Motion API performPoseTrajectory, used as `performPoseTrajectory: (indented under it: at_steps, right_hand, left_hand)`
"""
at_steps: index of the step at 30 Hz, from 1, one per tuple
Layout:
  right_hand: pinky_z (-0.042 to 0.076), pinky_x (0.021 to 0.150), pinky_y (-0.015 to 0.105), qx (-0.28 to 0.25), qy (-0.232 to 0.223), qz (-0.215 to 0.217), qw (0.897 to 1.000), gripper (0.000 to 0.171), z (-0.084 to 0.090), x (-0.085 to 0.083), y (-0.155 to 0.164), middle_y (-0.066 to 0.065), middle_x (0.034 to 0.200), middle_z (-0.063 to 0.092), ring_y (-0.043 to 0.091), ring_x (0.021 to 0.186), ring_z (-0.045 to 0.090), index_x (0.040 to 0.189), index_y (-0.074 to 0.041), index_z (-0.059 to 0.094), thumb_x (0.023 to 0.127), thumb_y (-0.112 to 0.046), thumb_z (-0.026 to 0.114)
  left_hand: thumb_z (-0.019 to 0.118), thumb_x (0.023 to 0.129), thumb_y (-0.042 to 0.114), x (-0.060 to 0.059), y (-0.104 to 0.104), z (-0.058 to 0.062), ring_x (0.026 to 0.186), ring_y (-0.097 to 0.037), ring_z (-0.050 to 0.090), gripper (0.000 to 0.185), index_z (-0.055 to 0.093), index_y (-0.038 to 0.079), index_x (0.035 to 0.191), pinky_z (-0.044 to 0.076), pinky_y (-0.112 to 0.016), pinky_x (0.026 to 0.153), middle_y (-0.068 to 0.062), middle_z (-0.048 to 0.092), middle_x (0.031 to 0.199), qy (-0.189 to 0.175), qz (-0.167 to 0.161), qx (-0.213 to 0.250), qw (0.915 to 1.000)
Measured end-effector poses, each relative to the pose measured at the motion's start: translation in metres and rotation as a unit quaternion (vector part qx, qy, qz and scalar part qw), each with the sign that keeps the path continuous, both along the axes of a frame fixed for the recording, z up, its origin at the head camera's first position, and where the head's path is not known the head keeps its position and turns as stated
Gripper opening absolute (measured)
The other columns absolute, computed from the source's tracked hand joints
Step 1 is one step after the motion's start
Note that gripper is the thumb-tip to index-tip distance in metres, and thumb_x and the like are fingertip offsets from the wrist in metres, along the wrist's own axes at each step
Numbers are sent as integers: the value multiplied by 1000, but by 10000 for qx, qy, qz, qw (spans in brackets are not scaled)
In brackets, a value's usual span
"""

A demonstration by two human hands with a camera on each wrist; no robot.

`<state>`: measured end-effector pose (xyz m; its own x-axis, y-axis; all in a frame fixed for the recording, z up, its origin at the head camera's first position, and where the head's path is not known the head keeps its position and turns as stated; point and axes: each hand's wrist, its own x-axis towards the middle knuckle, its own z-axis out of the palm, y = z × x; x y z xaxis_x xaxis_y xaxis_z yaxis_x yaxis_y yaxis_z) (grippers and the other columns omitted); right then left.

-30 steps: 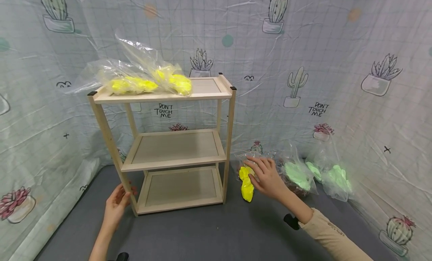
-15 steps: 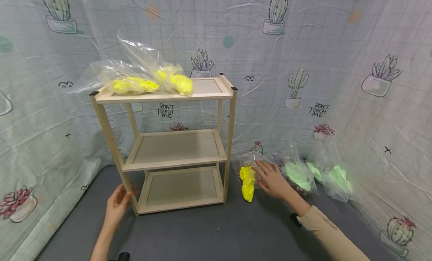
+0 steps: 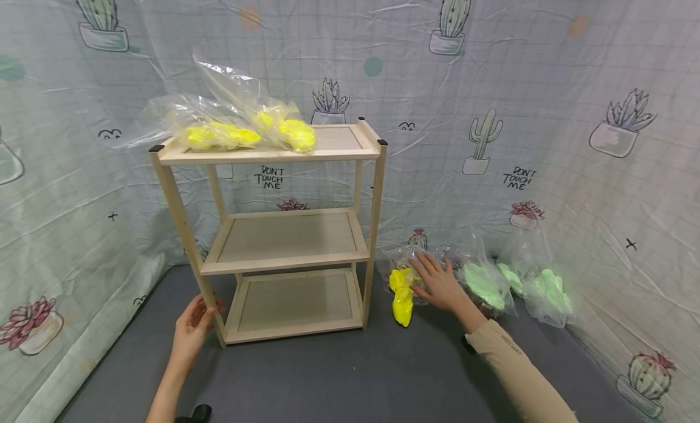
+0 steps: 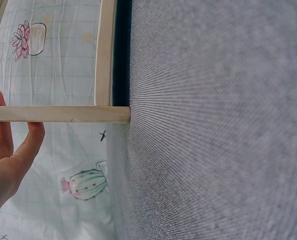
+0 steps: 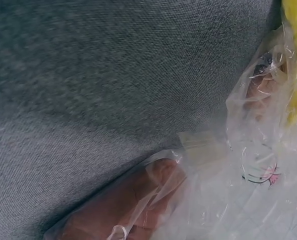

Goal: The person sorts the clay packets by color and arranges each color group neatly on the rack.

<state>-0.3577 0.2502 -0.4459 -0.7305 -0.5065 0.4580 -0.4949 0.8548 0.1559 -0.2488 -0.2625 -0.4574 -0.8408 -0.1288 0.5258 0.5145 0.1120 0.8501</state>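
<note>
Down on the grey floor (image 3: 339, 374), the right hand (image 3: 440, 284) lies with straight, spread fingers (image 3: 423, 266) on the clear bag of yellow stuff (image 3: 401, 289), which sits just beside the wooden shelf's (image 3: 284, 240) right front leg. Across the shelf, the left hand (image 3: 192, 329) rests with relaxed fingers (image 4: 31, 137) against the left front leg (image 3: 183, 228), not curled round it. Two more yellow bags (image 3: 246, 134) lie on the top shelf, and pale green bags (image 3: 511, 286) sit right of the right hand against the cactus-print sheet (image 3: 547, 107).

Head view high, facing down at wooden rack (image 3: 284, 240). Left wrist view close on its leg (image 4: 58, 114); right wrist view tight against clear bag (image 5: 238, 170).
</note>
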Motion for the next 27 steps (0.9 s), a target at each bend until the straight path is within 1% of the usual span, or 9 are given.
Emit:
performPoseTrajectory:
  at_steps: [5, 7, 11, 13, 15, 17, 21, 24, 27]
  right_hand:
    - [19, 94, 66, -206, 193, 214, 9994, 66, -8, -10, 1, 10, 147, 23, 31, 134, 19, 139, -19, 30, 87, -57, 43]
    - [18, 94, 66, -141, 104, 128, 9998, 68, -8, -12, 0, 11, 147, 24, 33, 133, 21, 139, -20, 29, 85, -59, 43]
    - [22, 93, 65, 79, -232, -215, 9995, 72, -3, -11, -3, 15, 142, 32, 39, 127, 31, 136, -16, 36, 79, -54, 57]
    - [22, 93, 65, 178, -390, -366, 9984, 72, -3, -12, -3, 15, 141, 33, 39, 125, 33, 136, -16, 36, 79, -55, 57]
    - [22, 94, 64, 253, -495, -492, 9972, 72, -4, -13, -4, 14, 140, 35, 38, 123, 36, 136, -18, 36, 79, -57, 55]
    - [21, 95, 64, 259, -536, -551, 9967, 71, -4, -13, -5, 14, 135, 40, 37, 119, 38, 135, -19, 37, 79, -59, 53]
    - [22, 92, 61, 198, -394, -454, 9980, 68, -4, -11, -8, 12, 113, 50, 33, 106, 42, 132, -19, 42, 78, -58, 55]
    - [25, 86, 59, 220, -218, -326, 9990, 68, -4, -8, -9, 11, 102, 49, 30, 97, 42, 130, -16, 43, 77, -57, 57]
    - [27, 80, 54, 259, -27, -215, 9994, 68, -3, -6, -9, 10, 97, 47, 28, 92, 40, 128, -12, 45, 77, -55, 59]
  left_hand:
    - [43, 91, -1, -2, -1, -1, 84, 3, 61, 34, 37, -14, 123, 48, -15, 64, 15, 63, 96, -8, 16, -15, 10000]
    - [43, 91, 0, -2, -1, -2, 84, 3, 61, 34, 39, -12, 123, 48, -15, 64, 15, 63, 96, -10, 21, 0, 10000]
    - [43, 91, 0, -2, -1, -3, 84, 3, 61, 31, 45, -4, 122, 48, -15, 64, 15, 63, 96, 20, 11, 31, 10000]
    - [43, 91, -1, -2, -1, -3, 85, 3, 61, 30, 47, -1, 120, 49, -15, 64, 14, 63, 96, 44, -10, 85, 10000]
    - [42, 91, -2, -2, -1, -3, 85, 2, 61, 30, 46, -3, 120, 49, -15, 65, 13, 63, 96, 76, -47, 129, 9999]
    - [42, 91, -2, -3, -1, -3, 85, 2, 62, 30, 43, -8, 121, 49, -15, 66, 13, 63, 96, 96, -97, 164, 9998]
    - [43, 91, 0, -3, -1, -3, 86, 2, 61, 33, 38, -14, 121, 49, -15, 66, 13, 63, 96, 103, -134, 166, 9997]
    - [43, 91, 1, -3, -2, -4, 85, 2, 61, 34, 38, -15, 120, 49, -15, 67, 13, 63, 96, 111, -145, 183, 9997]
    - [44, 91, 1, -4, -1, -4, 86, 2, 62, 35, 37, -16, 121, 49, -15, 66, 13, 63, 96, 139, -177, 209, 9995]
